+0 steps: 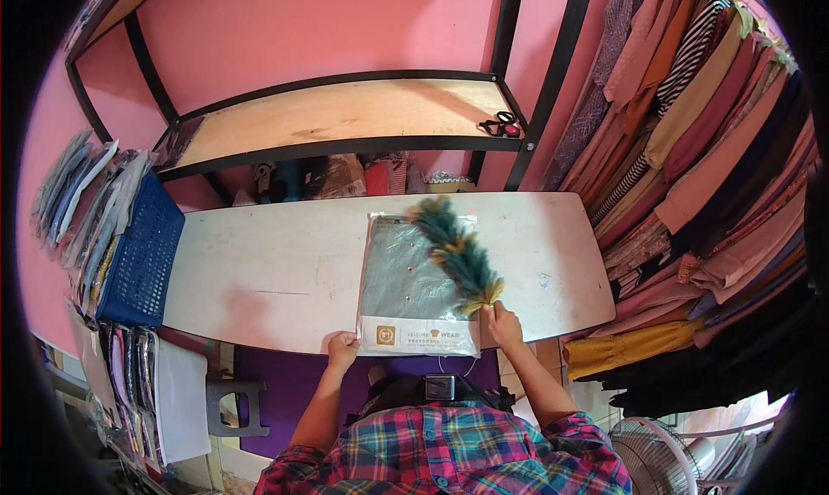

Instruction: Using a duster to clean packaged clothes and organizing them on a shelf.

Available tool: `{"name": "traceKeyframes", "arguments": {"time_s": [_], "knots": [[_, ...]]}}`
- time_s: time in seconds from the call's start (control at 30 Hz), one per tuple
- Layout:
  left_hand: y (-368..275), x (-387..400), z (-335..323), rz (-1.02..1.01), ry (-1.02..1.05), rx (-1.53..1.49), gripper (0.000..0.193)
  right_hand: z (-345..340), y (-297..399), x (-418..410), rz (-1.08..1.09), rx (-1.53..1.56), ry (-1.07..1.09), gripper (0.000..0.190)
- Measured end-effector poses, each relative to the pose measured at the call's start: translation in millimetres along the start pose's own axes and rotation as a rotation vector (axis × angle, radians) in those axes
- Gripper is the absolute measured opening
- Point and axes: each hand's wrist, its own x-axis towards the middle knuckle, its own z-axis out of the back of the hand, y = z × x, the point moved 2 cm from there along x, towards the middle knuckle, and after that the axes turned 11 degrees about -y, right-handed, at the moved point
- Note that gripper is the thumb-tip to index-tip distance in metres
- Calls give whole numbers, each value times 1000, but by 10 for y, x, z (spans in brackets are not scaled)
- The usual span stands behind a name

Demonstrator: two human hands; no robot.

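Observation:
A folded grey-green garment in a clear plastic bag (395, 275) lies flat on the white table (272, 255), near its front edge. The bag's lower band is white and bears writing and a gold square emblem. My right hand (504, 327) grips a fluffy green and yellow duster (456, 255) by its lower end. The duster slants up and left across the bag's right side, slightly blurred, and hides part of the garment. My left hand (343, 349) pinches the bag's lower left corner at the table edge.
A blue plastic basket (146, 249) of bagged garments stands at the table's left end. A wooden shelf (337, 110) on a black frame holds scissors (502, 126). Hanging clothes (699, 139) crowd the right side. A fan (654, 459) and a grey stool (236, 407) are below.

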Motion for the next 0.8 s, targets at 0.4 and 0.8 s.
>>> {"name": "traceKeyframes", "arguments": {"time_s": [0.4, 0.8], "knots": [[391, 90, -49, 97, 23, -45, 18, -2, -109, -70, 4, -102, -32, 33], [-151, 448, -185, 144, 156, -219, 35, 253, -788, 101, -291, -61, -380, 26]]}}
